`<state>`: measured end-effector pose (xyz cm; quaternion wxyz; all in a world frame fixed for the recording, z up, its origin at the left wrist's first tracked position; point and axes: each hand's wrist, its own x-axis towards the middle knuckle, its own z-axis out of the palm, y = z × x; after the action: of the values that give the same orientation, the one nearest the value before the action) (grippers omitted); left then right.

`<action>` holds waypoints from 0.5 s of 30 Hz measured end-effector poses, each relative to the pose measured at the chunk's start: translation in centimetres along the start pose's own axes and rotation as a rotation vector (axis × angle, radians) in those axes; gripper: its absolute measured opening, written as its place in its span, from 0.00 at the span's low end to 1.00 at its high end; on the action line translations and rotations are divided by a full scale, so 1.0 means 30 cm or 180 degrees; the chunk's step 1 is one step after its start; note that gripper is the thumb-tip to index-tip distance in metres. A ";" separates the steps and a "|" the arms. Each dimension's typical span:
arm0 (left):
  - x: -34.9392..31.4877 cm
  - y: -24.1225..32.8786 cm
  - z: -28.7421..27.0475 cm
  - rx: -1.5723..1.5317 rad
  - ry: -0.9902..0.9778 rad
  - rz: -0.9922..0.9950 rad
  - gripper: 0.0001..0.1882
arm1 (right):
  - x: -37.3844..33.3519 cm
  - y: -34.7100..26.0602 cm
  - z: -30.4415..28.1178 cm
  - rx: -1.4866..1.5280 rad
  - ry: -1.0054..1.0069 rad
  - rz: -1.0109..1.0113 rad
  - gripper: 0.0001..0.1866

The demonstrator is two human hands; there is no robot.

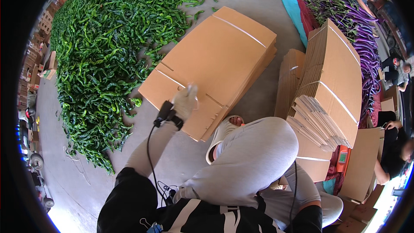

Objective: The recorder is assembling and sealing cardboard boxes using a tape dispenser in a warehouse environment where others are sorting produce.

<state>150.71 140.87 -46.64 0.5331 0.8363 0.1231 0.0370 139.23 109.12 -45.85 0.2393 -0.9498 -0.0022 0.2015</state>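
Observation:
A bundle of flattened cardboard boxes (224,56) lies on the floor in front of me, bound with a white strap (170,78) at its near end and another at its far end. My left hand (184,102), in a pale glove, is over the near end. Its fingers are closed at the near strap, which runs in under them. A black band with a cable circles that wrist. My right arm comes in at the lower right in a black and grey sleeve; its hand is hidden behind my bent leg.
Green peppers (116,34) form a large heap on the left. Strapped upright cardboard stacks (332,73) stand right of my knee, with an orange device (343,159) beside them. Purple eggplants (366,56) lie beyond, on red sheeting. Several people are along the right edge. My sandalled foot touches the bundle's near side.

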 end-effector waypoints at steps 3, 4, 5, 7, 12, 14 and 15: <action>0.039 -0.251 -0.443 0.1336 0.0082 0.0544 0.28 | 0.047 -0.042 0.044 0.0095 -0.0096 -0.0161 0.26; 0.047 -0.344 -0.566 0.2036 0.0372 0.0979 0.33 | 0.028 -0.038 0.024 0.0107 -0.0041 -0.0151 0.26; 0.039 -0.188 -0.517 0.1969 -0.0515 -0.0079 0.34 | 0.028 0.045 -0.025 -0.0025 0.0066 0.0039 0.26; -0.029 -0.322 -0.738 0.2477 -0.1242 -0.0987 0.29 | 0.043 -0.013 0.028 0.0086 0.0007 -0.0086 0.26; -0.064 0.079 -0.711 -0.1557 -0.1786 -0.1518 0.20 | 0.044 0.025 0.004 0.0055 0.0135 0.0012 0.25; 0.026 0.185 -0.688 -0.1831 -0.0897 -0.0341 0.13 | 0.041 0.039 0.005 0.0120 0.0187 0.0010 0.25; 0.132 0.201 -0.737 -0.1991 -0.0556 0.0135 0.11 | 0.043 0.036 0.008 0.0143 0.0190 -0.0018 0.25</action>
<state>151.28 158.93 -31.99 0.7718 0.6344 0.0420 0.0122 140.23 108.42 -47.04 0.2610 -0.9498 0.0068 0.1724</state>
